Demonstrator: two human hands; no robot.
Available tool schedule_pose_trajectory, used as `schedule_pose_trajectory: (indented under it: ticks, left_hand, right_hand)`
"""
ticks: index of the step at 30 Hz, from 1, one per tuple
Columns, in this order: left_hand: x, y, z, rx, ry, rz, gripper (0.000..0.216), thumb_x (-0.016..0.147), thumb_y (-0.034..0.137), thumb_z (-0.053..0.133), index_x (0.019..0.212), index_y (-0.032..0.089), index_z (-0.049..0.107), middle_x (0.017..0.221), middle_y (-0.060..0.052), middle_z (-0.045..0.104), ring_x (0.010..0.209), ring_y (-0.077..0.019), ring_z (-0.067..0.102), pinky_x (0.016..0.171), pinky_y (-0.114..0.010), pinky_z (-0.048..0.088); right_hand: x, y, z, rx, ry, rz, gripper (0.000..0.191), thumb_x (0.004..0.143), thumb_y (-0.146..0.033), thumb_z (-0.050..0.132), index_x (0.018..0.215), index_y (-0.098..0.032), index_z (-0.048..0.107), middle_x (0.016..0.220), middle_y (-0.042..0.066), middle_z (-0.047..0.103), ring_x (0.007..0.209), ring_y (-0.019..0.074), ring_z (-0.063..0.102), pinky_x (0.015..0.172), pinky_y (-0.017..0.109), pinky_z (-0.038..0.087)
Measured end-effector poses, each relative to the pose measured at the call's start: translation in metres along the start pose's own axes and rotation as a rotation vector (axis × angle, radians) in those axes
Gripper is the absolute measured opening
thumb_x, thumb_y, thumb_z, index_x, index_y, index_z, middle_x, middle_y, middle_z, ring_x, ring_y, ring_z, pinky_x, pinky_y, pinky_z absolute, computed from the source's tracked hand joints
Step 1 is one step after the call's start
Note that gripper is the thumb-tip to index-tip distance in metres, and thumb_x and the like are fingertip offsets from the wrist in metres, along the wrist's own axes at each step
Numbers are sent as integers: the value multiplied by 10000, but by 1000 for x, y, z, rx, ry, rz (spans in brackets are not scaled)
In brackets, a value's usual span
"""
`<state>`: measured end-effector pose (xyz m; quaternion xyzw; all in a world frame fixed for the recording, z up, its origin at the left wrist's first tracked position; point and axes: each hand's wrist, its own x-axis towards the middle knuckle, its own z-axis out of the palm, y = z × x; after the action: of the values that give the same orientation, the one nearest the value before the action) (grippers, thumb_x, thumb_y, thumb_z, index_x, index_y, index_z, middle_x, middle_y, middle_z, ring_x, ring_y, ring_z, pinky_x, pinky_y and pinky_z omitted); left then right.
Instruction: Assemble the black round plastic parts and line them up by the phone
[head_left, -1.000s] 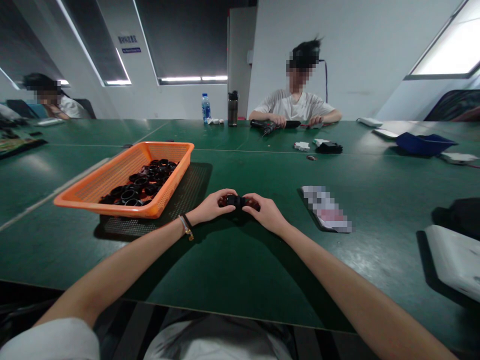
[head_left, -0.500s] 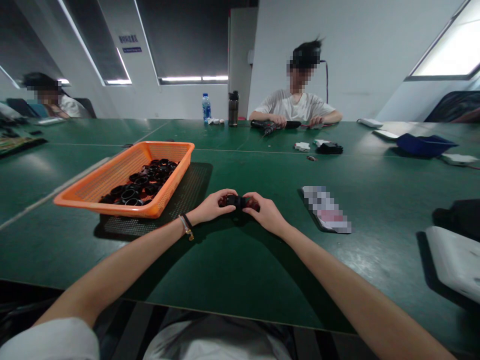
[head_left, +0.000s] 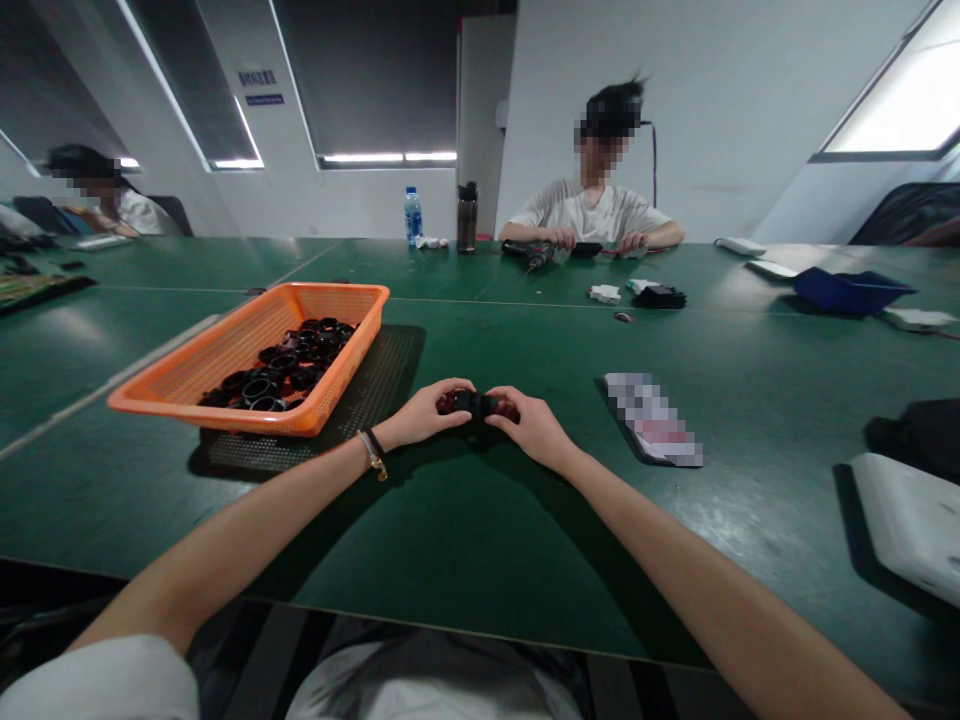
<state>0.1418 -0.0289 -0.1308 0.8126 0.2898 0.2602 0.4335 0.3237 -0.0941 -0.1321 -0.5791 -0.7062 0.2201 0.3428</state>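
Both my hands meet over the green table [head_left: 465, 520] in front of me. My left hand [head_left: 427, 411] and my right hand [head_left: 527, 424] each curl their fingers round the ends of a small black ring-shaped part [head_left: 471, 403] held between them, just above the tabletop. To the left stands an orange mesh basket [head_left: 217, 350] with several black rings [head_left: 289, 368] piled at its near right side. The basket rests on a dark perforated mat [head_left: 360, 400].
A flat packet [head_left: 651, 416] lies right of my hands. A white device [head_left: 911, 520] and a dark object [head_left: 922, 428] sit at the right edge. Across the table a person [head_left: 592, 205] handles dark tools; bottles [head_left: 411, 215] stand nearby. Another person [head_left: 97, 200] sits far left.
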Motion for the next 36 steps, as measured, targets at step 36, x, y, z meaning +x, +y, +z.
schedule_pose_trajectory:
  ticks: [36]
  left_hand:
    - [0, -1, 0, 27, 6, -4, 377, 709, 240, 599, 1069, 147, 530, 1002, -62, 583, 840, -147, 548, 757, -269, 454]
  right_hand:
    - [1, 1, 1, -19, -9, -9, 200, 772, -187, 562, 971, -169, 577, 766, 11, 647, 675, 131, 586, 656, 271, 448]
